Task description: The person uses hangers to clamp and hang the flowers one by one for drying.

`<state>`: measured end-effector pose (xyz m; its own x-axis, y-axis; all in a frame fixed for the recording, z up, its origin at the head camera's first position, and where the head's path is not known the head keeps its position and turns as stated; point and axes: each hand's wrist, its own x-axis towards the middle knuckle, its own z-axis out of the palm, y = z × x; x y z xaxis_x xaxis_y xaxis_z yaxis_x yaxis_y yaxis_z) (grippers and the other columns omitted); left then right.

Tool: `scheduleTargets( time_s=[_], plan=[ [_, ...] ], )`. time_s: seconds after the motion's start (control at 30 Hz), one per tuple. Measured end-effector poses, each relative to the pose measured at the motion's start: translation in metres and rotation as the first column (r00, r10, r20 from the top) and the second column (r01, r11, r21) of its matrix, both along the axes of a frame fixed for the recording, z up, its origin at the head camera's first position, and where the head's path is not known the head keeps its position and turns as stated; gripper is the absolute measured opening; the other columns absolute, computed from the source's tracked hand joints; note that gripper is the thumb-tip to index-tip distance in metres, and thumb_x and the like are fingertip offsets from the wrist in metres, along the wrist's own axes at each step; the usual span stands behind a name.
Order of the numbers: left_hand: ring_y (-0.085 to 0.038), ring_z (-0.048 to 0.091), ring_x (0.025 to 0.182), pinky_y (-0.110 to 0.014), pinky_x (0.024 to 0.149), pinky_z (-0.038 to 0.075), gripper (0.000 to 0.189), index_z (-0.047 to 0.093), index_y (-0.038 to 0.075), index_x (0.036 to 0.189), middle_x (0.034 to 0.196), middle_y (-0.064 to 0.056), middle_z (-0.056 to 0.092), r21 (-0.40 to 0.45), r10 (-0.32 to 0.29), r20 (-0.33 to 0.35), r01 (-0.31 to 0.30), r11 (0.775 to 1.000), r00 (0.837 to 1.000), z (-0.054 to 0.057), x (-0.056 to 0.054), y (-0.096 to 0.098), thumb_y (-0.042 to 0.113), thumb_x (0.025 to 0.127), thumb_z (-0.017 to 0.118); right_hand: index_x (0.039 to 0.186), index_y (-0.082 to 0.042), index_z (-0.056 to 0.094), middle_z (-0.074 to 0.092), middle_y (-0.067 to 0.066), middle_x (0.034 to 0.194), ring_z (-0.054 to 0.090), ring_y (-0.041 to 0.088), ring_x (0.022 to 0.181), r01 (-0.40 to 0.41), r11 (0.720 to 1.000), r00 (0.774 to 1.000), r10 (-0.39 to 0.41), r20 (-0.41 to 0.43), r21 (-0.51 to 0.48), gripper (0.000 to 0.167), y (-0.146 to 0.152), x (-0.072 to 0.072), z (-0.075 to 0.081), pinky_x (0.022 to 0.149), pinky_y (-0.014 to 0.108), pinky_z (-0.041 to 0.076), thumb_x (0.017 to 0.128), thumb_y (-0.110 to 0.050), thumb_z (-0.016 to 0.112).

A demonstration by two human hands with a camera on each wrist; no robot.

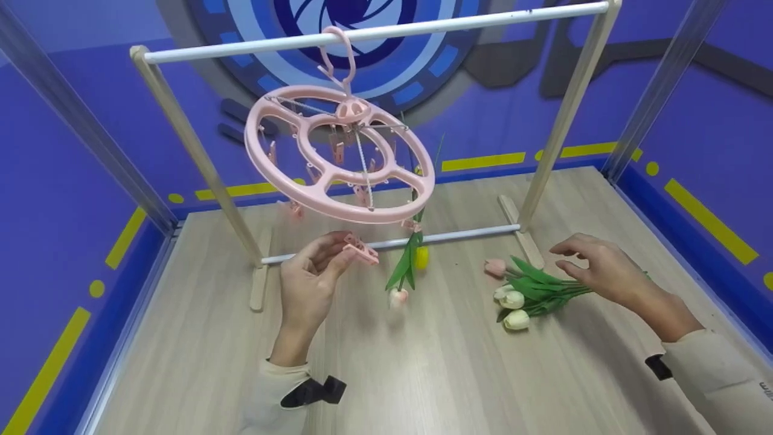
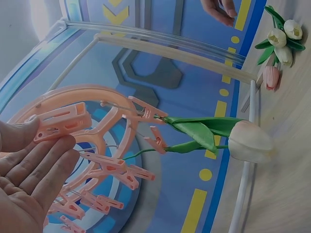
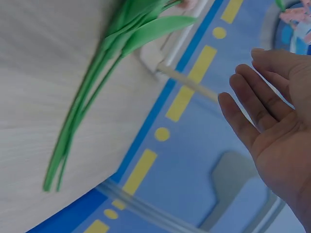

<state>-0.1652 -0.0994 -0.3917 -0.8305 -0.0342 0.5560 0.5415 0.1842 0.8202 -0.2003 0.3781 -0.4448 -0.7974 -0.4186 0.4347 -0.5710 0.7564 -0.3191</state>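
Observation:
In the head view, my left hand (image 1: 307, 285) pinches a pink clothespin (image 1: 362, 251) between thumb and fingers, below the rim of a round pink clip hanger (image 1: 338, 208). The left wrist view shows that clothespin (image 2: 63, 121) up close, nothing in its jaws. Head down from another clip hangs a pale pink-white tulip (image 1: 398, 298), with a yellow flower (image 1: 421, 258) behind its leaves. My right hand (image 1: 610, 272) hovers over the stems of a bunch of tulips (image 1: 534, 290) on the table, fingers loosely bent and holding nothing. White and pink heads show in that bunch.
The hanger hooks over the white top bar (image 1: 453, 24) of a rack with wooden legs (image 1: 561, 115). A lower white bar (image 1: 465, 234) runs close over the wooden table (image 1: 423, 374). Several more clips dangle under the hanger. Blue printed walls (image 1: 78, 199) enclose the table.

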Motion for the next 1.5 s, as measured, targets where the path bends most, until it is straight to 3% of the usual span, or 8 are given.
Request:
scheduleTargets(
  time_s=[0.4,0.63,0.83,1.23,1.5],
  plan=[
    [-0.025,0.076,0.103,-0.03,0.089,0.062,0.025,0.073,-0.006,0.122,0.113,-0.012,0.078,-0.012,0.007,-0.018,-0.007,1.0,1.0,-0.001,-0.001,-0.002,-0.002,0.097,0.075,0.112,0.0,0.076,0.074,0.014,0.106,0.071,0.039,0.096,0.08,0.997,0.987,-0.079,0.142,-0.001,0.02,0.032,-0.007,-0.027,0.08,0.062,0.059,0.092,0.005,0.078],
    [-0.024,0.077,0.101,-0.029,0.088,0.062,0.024,0.073,-0.007,0.121,0.112,-0.013,0.078,-0.008,-0.004,-0.016,0.004,1.0,1.0,-0.001,-0.002,-0.002,-0.002,0.098,0.074,0.116,0.004,0.076,0.074,0.021,0.11,0.069,0.046,0.102,0.133,0.991,0.963,-0.136,0.234,0.029,0.022,0.043,-0.009,-0.041,0.086,0.067,0.056,0.094,0.003,0.076],
    [-0.024,0.077,0.101,-0.03,0.088,0.063,0.024,0.073,-0.007,0.121,0.112,-0.013,0.078,-0.002,-0.004,-0.009,0.004,1.0,1.0,0.0,0.0,-0.002,-0.003,0.097,0.075,0.117,0.005,0.075,0.073,0.024,0.114,0.068,0.05,0.107,0.127,0.99,0.946,-0.14,0.291,0.062,0.021,0.049,-0.013,-0.053,0.089,0.067,0.055,0.096,0.001,0.074],
    [-0.023,0.077,0.099,-0.029,0.086,0.063,0.023,0.073,-0.007,0.12,0.11,-0.012,0.079,0.001,-0.007,-0.006,0.007,1.0,1.0,0.0,0.001,-0.002,-0.002,0.098,0.074,0.098,-0.004,0.079,0.075,0.01,0.097,0.072,0.039,0.093,0.091,0.989,0.961,-0.118,0.249,0.117,0.016,0.053,-0.014,-0.064,0.079,0.058,0.059,0.089,0.008,0.076],
    [-0.024,0.077,0.099,-0.028,0.086,0.063,0.024,0.073,-0.006,0.121,0.111,-0.012,0.079,-0.022,0.007,-0.011,-0.007,1.0,1.0,-0.002,0.0,-0.003,-0.001,0.098,0.075,0.093,-0.007,0.077,0.071,0.004,0.092,0.069,0.032,0.087,0.101,0.985,0.956,-0.135,0.262,0.14,0.018,0.052,-0.013,-0.064,0.075,0.052,0.059,0.086,0.01,0.075]
  ],
)
